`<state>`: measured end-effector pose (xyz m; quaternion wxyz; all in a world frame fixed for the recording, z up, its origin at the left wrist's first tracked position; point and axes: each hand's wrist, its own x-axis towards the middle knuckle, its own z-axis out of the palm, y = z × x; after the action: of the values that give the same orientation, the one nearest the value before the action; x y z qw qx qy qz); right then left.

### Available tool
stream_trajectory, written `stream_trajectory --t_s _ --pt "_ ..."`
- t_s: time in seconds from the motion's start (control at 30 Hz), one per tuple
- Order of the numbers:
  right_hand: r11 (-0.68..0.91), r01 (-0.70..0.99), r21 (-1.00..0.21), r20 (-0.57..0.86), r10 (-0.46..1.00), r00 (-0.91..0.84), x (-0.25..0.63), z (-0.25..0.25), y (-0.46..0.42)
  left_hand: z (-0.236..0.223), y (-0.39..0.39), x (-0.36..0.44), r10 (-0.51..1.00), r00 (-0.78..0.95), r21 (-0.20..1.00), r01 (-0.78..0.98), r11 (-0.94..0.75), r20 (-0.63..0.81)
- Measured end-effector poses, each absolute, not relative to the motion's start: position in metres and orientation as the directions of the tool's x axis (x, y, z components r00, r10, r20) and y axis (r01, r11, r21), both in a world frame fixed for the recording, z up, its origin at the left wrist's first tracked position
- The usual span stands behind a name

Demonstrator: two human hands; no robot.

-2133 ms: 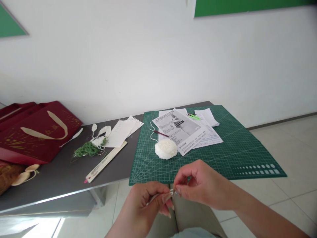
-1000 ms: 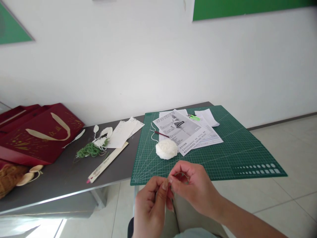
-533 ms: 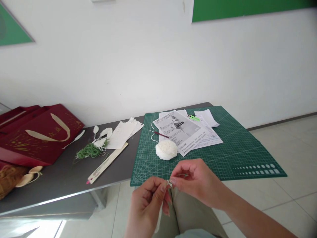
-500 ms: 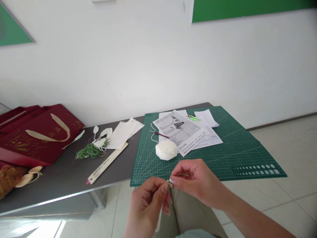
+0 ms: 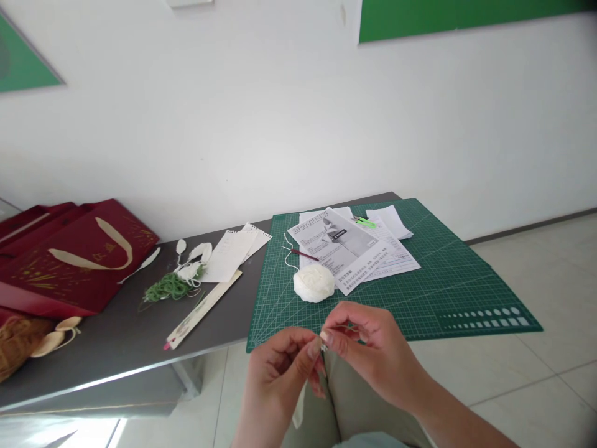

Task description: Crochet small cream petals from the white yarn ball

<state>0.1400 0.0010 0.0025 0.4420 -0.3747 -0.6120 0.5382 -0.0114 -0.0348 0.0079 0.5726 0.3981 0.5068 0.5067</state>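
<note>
Over my lap, just off the front edge of the cutting mat, both hands meet fingertip to fingertip. My left hand (image 5: 282,376) is closed, pinching a small white crocheted piece (image 5: 299,410) whose pale end hangs below the palm. My right hand (image 5: 370,348) is pinched shut against the same work, where a bit of white yarn (image 5: 324,348) shows under the fingertips. A thin strand runs behind the right fingers. Most of the work is hidden by the fingers. Nearest the hands on the mat sits a ball of white yarn (image 5: 313,284), with a dark red crochet hook (image 5: 305,254) behind it.
The green cutting mat (image 5: 466,274) overhangs the grey table (image 5: 233,323). On it lie a printed pattern sheet (image 5: 336,249) and green thread snips (image 5: 364,221). To the left are note papers (image 5: 228,255), green yarn (image 5: 170,286), a long ruler-like strip (image 5: 203,309) and red gift bags (image 5: 74,267).
My fingertips have drawn closer together over the work, the right hand lowering slightly. The pale hanging end has shifted a little. The things on the table stay where they were.
</note>
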Motion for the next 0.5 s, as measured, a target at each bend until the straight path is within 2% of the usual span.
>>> stream_trajectory --t_s 0.1,0.2,0.3,0.5 --pt "0.094 -0.089 -0.992 0.119 0.932 -0.343 0.138 0.001 0.001 0.004 -0.032 -0.011 0.987 -0.022 0.965 -0.213 0.153 -0.161" --pt "0.033 -0.244 -0.969 0.121 0.928 -0.351 0.134 -0.003 -0.002 -0.001 -0.029 -0.008 0.990 -0.014 0.954 -0.272 0.130 -0.139" --pt "0.053 -0.334 -0.941 0.161 0.940 -0.302 0.128 -0.008 -0.006 -0.006 -0.030 -0.005 0.995 -0.018 0.959 -0.268 0.091 -0.099" --pt "0.260 -0.149 -0.954 0.285 0.939 -0.190 0.125 -0.010 -0.010 -0.011 -0.033 -0.005 0.995 -0.038 0.995 -0.041 -0.090 0.089"
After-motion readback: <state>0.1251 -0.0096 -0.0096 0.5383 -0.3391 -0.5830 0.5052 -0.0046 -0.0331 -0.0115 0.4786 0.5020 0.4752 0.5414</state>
